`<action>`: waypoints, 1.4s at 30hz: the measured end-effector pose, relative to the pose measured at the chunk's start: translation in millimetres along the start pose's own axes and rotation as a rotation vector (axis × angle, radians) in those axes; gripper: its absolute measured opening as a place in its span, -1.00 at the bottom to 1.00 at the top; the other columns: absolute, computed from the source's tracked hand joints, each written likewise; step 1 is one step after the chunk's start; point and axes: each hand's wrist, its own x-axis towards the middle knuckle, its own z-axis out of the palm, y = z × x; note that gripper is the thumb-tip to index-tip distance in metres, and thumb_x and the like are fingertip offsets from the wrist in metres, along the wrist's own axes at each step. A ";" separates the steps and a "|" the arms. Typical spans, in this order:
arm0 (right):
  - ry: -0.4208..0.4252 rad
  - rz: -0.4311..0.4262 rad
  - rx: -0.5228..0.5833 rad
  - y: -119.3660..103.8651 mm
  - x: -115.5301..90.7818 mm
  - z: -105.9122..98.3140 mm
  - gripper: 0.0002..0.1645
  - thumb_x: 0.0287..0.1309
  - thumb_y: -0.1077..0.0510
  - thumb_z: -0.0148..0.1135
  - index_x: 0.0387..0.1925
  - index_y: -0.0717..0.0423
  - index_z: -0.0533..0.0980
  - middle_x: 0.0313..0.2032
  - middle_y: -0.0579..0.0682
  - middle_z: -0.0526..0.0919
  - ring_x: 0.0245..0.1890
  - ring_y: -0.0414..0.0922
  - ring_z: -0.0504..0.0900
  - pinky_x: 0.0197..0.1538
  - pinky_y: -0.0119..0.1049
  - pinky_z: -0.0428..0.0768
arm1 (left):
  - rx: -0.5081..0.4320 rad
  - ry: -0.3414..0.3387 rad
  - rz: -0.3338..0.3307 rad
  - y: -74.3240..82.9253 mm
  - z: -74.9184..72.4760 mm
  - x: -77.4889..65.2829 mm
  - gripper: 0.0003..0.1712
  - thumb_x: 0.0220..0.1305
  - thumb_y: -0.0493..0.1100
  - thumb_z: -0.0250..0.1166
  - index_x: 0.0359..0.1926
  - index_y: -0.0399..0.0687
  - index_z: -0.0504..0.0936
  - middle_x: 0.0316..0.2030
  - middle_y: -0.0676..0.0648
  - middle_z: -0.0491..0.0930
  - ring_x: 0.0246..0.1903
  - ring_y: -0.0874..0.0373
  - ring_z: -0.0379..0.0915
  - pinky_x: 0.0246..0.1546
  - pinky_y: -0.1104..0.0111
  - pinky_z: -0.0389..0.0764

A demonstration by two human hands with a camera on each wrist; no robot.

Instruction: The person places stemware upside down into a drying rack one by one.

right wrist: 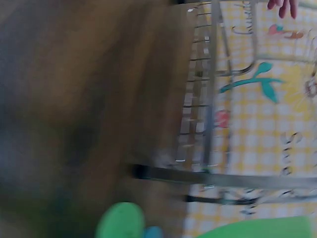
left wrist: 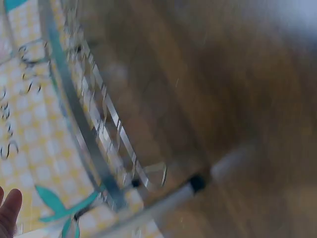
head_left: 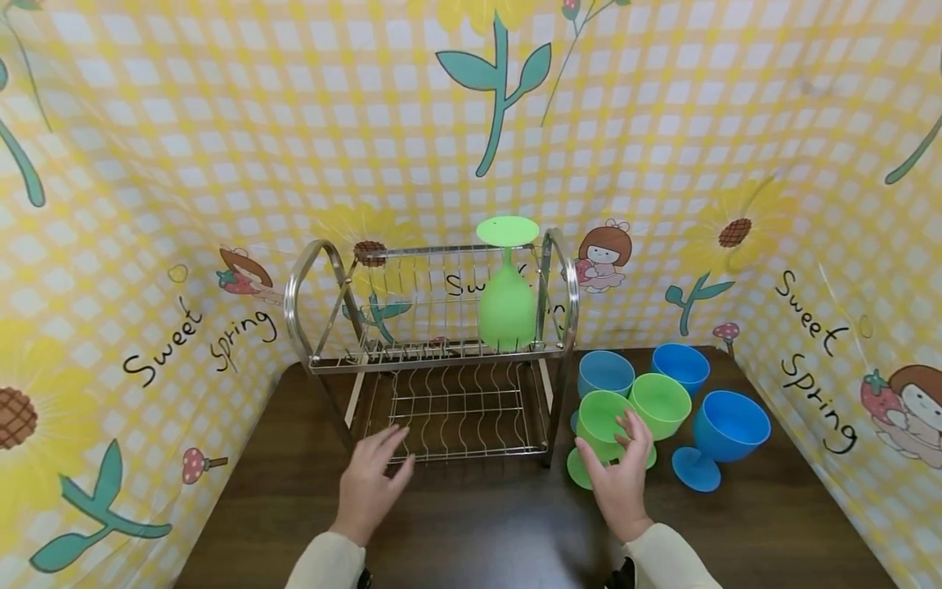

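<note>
A bright green plastic goblet stands upside down at the right end of the upper tier of a metal dish rack, its foot in the air. My left hand hovers before the rack's lower left front, fingers spread and holding nothing. Beside the rack on the right, my right hand has thumb and fingers apart, overlapping the front green goblet in the head view. That goblet stands upright, and a second green goblet is just behind it.
Three blue goblets stand upright around the green pair: one at the back left, one at the back right and one at the far right. A yellow checked cloth encloses the dark wooden table.
</note>
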 end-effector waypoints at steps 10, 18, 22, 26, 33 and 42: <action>0.208 -0.084 -0.072 26.6 -6.4 -5.7 0.12 0.03 -0.35 0.24 0.14 0.58 0.15 0.12 0.23 0.27 0.16 -0.35 0.09 0.11 -0.43 0.16 | -0.095 -0.040 0.126 34.4 27.9 -2.2 -0.61 0.04 -0.10 0.31 -0.09 -0.18 0.68 -0.13 -0.18 0.63 -0.17 -0.08 0.53 -0.34 0.14 0.62; 0.085 0.174 -0.018 43.4 -12.7 -22.0 0.15 -0.30 0.35 0.49 0.31 0.45 0.02 0.12 0.39 0.17 0.08 -0.27 0.20 0.06 -0.47 0.18 | -0.135 -0.082 0.200 65.3 48.9 14.9 -0.53 -0.10 -0.14 0.44 -0.07 -0.14 0.67 -0.10 -0.16 0.63 -0.15 -0.04 0.54 -0.32 0.22 0.64; 0.023 0.295 -0.025 49.1 -15.0 -23.8 0.20 -0.32 0.44 0.44 0.35 0.43 -0.05 0.12 0.36 0.21 0.07 -0.03 0.28 0.05 -0.33 0.24 | -0.147 -0.137 0.230 86.3 59.1 30.7 -0.48 -0.12 -0.14 0.49 -0.03 -0.10 0.67 -0.05 -0.13 0.62 -0.11 -0.01 0.54 -0.34 0.27 0.65; -0.082 0.423 -0.040 53.8 -17.9 -21.6 0.23 -0.19 0.36 0.44 0.40 0.40 -0.13 0.15 0.41 0.15 0.08 0.21 0.28 0.08 -0.05 0.30 | -0.145 -0.210 0.244 104.5 64.5 42.8 -0.45 -0.05 -0.07 0.47 0.03 -0.06 0.64 -0.03 -0.11 0.60 -0.08 0.02 0.52 -0.35 0.28 0.65; -0.150 0.503 -0.024 64.2 -20.6 -14.3 0.20 -0.12 0.29 0.46 0.42 0.35 -0.11 0.23 0.40 0.12 0.17 0.25 0.22 0.14 0.23 0.28 | -0.148 -0.326 0.248 124.4 67.5 51.3 -0.43 0.00 0.00 0.47 0.08 -0.01 0.63 0.01 -0.08 0.59 -0.09 0.07 0.54 -0.28 0.34 0.63; -0.170 0.577 0.016 69.5 -19.8 -16.3 0.12 -0.06 0.24 0.46 0.41 0.24 -0.02 0.23 0.30 0.26 0.19 0.16 0.30 0.17 0.09 0.31 | -0.157 -0.509 0.230 141.5 66.6 66.5 -0.45 0.16 0.05 0.36 0.19 0.08 0.56 0.15 -0.07 0.50 -0.07 0.08 0.55 -0.40 0.42 0.60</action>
